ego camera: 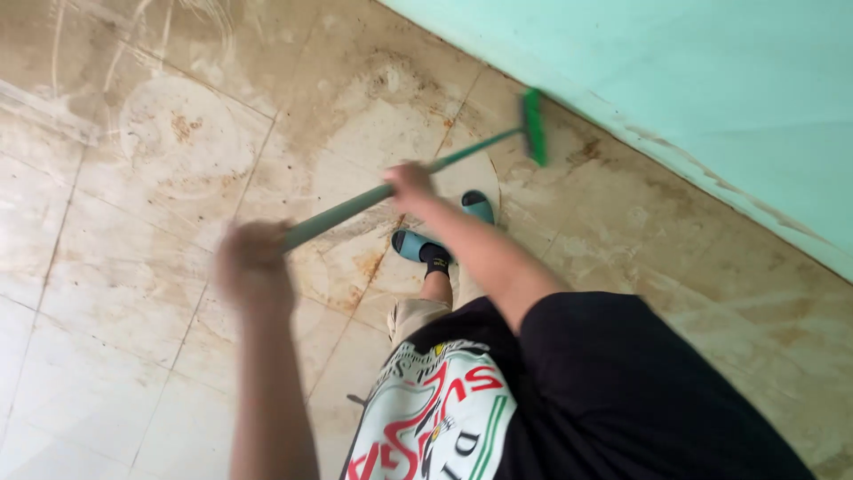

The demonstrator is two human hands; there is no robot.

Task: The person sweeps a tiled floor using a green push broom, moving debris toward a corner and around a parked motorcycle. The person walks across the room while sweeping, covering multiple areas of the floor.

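We see the left hand clenched round the near end of a green broom handle at centre left, and the right hand gripping it further up, near the frame's middle. The handle slants up to the green brush head (somewhat blurred), which meets the stained tile floor beside the pale green wall at upper right

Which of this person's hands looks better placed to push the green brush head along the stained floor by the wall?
Probably the right hand: it grips the long green broom handle nearer the green brush head. The left hand holds the handle's upper end, farther back, more suited to steadying.
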